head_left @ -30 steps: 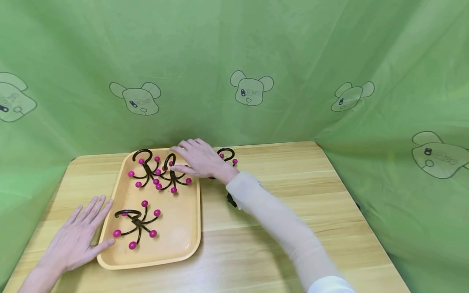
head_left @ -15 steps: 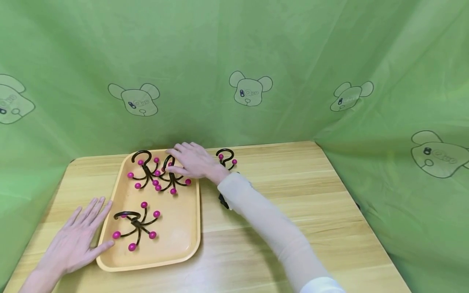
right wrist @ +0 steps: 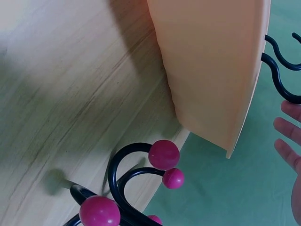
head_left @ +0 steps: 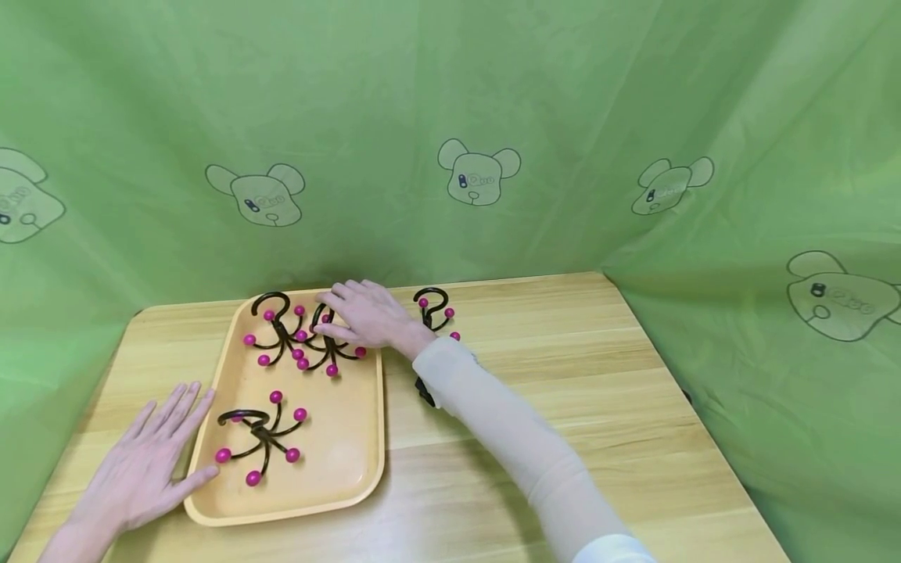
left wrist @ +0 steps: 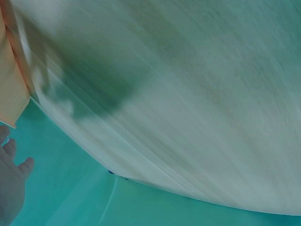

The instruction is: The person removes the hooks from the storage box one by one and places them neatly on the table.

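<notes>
My right hand (head_left: 366, 313) reaches over the far right corner of a peach plastic tray (head_left: 338, 446), its thumb and fingers around the curved top of a black multi-arm hanging hook (head_left: 328, 344) with pink ball tips. In the right wrist view its fingers (right wrist: 291, 127) look spread and nearly straight, right at the black curved top. Just left of that hanging hook lies a matching one (head_left: 281, 332), their arms overlapping. A third hanging hook (head_left: 262, 432) sits in the tray's near left. My left hand (head_left: 144, 457) lies flat along the tray's left rim, thumb over the edge.
One more hanging hook (head_left: 449, 313) stands on the wooden table (head_left: 535, 313) right of the tray, partly hidden by the right wrist. Its pink-tipped arms (right wrist: 164, 154) show close in the right wrist view. A green curtain (head_left: 380, 94) encloses the table.
My right hand has shifted slightly left and toward me, closer over the hanging hook's top. My left hand and the hanging hooks keep their places; the whole view has drifted a little.
</notes>
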The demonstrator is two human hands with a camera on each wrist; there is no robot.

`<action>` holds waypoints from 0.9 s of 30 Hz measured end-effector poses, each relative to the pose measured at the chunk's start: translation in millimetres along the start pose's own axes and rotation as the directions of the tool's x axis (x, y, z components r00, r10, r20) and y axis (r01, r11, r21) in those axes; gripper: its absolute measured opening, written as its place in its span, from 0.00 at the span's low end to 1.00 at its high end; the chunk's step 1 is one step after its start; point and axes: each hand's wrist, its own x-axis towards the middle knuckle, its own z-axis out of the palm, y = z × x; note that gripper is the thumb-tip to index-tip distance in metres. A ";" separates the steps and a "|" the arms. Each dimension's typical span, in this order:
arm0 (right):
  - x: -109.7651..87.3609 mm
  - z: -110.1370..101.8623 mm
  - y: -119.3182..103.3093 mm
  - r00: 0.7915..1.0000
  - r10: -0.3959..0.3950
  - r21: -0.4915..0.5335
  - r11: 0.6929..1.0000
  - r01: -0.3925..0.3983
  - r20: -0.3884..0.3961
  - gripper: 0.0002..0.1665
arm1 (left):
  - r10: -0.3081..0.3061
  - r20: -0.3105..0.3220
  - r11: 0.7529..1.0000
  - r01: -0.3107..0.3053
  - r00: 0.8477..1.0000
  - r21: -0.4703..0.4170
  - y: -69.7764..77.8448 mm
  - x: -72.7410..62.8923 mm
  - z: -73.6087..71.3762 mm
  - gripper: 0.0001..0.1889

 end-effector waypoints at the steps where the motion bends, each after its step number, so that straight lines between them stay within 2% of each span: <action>1: -0.1 0.0 -0.1 1.000 0.000 -0.002 1.000 0.000 0.003 0.41 | 0.000 -0.001 1.000 0.000 1.000 -0.001 0.0 -0.1 0.1 0.58; 10: -0.4 -0.6 -1.0 1.000 0.003 -0.024 1.000 -0.003 0.007 0.38 | 0.005 -0.007 1.000 -0.005 1.000 0.000 0.0 -0.4 0.7 0.58; 27: -1.4 -2.9 -0.4 0.999 -0.033 -0.094 0.995 0.029 -0.042 0.27 | -0.006 -0.012 1.000 0.006 1.000 -0.013 1.5 -1.0 -0.6 0.56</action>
